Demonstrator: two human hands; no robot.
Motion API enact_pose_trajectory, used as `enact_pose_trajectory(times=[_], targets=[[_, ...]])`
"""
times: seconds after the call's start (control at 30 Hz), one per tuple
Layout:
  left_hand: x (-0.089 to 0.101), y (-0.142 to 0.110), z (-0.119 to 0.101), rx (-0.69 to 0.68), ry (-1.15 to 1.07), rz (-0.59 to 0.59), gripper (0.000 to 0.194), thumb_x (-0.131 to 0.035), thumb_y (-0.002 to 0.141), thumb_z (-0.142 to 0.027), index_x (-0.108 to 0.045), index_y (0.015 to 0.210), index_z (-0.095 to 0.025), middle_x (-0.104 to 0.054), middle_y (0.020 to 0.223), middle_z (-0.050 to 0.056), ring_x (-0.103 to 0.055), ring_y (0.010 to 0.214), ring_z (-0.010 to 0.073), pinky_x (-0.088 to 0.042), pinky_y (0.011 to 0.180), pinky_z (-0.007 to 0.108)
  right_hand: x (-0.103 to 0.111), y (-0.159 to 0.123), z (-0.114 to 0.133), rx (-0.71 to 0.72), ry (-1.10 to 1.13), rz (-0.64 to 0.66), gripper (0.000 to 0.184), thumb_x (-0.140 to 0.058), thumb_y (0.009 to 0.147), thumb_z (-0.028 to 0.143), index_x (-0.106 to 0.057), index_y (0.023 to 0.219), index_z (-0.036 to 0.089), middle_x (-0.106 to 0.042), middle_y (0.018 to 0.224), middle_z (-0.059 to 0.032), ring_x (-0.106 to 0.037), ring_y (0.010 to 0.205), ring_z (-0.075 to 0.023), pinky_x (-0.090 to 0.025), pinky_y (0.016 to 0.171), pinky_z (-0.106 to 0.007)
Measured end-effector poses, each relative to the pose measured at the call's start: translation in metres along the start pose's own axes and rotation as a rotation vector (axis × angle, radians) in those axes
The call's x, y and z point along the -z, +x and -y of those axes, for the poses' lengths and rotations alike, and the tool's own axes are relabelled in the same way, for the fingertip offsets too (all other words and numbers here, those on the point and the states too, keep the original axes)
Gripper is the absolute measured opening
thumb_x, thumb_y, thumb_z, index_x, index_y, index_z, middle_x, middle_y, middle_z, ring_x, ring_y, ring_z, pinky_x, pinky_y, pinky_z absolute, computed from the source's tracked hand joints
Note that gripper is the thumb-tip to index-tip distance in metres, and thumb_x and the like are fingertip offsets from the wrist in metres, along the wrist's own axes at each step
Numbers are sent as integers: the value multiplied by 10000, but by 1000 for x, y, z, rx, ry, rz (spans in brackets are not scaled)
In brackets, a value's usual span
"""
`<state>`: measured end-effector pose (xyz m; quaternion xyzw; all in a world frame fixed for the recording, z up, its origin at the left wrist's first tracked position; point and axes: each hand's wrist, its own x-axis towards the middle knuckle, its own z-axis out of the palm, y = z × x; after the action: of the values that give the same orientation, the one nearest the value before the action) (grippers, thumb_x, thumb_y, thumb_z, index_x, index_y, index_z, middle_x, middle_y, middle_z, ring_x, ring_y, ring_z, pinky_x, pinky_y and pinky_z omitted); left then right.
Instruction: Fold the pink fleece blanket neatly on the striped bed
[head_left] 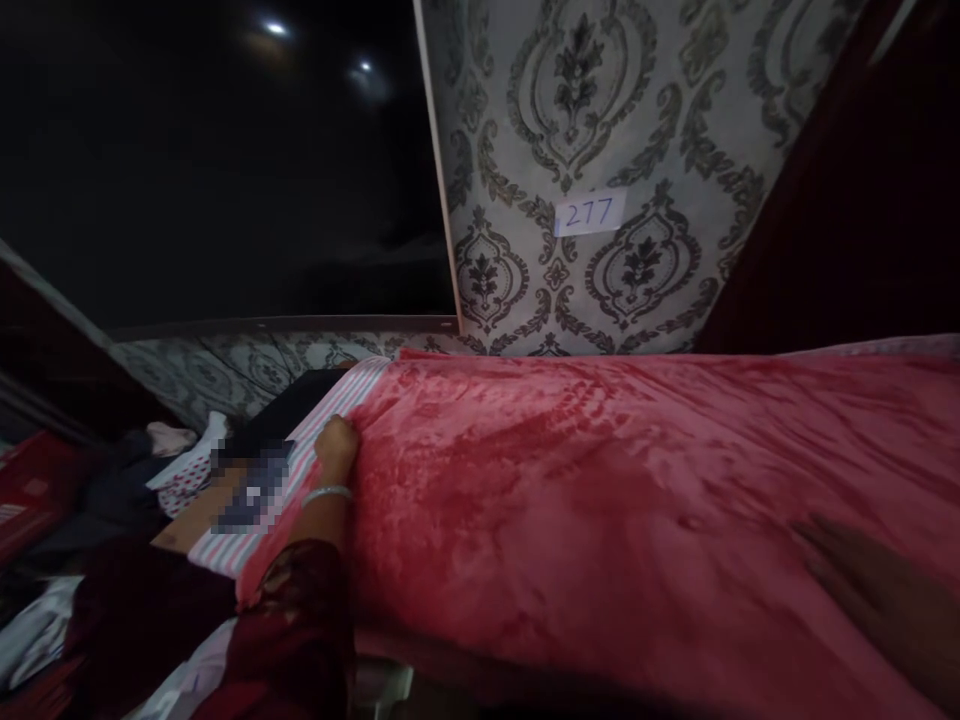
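Note:
A plush red blanket (600, 500) lies spread over a bed. My left hand (335, 443), with a silver bangle on the wrist and a dark red patterned sleeve, is closed on the blanket's left edge, beside a pink-and-white striped sheet (330, 410). My right hand (877, 590) rests low on the blanket at the lower right. It is smeared by motion, with the fingers seeming to lie stretched out flat.
A wall with grey damask wallpaper (585, 130) stands behind the bed and bears a white label reading 277 (590, 212). Loose clothes (172, 460) and a red box (30, 490) lie at the left. A dark opening fills the upper left.

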<state>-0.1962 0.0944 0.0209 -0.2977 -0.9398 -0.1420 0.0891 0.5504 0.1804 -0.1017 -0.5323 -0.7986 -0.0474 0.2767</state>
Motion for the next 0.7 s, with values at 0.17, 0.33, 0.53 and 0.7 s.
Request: enact_pose_trajectory(times=[0.17,0.33,0.53,0.7], targets=[[10,1,0,-171,-26,-46,374,-613,936,-405,-604,1220,-162,-632,1205,90,-637,1041,219,-549,891,432,13,6,18,5,-10,61,555,-339,902,518,-665,1228,208,-669,1267,-138,-587,1237,-319,-449,1108,-517],[15,-25,-16,-331,-56,-95,436,-565,954,-383,-564,1327,-158,-582,1327,159,-564,1208,303,-486,992,533,21,12,28,37,-19,65,572,-292,946,496,-658,1243,172,-663,1285,-133,-559,1278,-292,-407,1143,-470],[4,-79,-30,-607,53,48,508,-419,984,-395,-511,1441,-191,-457,1528,153,-359,1437,338,-313,1144,575,15,11,26,67,-29,29,554,-313,957,475,-647,1270,163,-653,1296,-144,-558,1276,-304,-401,1135,-496],[1,-96,-28,-556,89,110,522,-323,1008,-384,-471,1481,-220,-404,1572,119,-350,1458,294,-269,1173,551,9,12,24,37,-20,9,540,-330,950,474,-656,1272,189,-632,1329,-137,-569,1259,-319,-430,1098,-522]])
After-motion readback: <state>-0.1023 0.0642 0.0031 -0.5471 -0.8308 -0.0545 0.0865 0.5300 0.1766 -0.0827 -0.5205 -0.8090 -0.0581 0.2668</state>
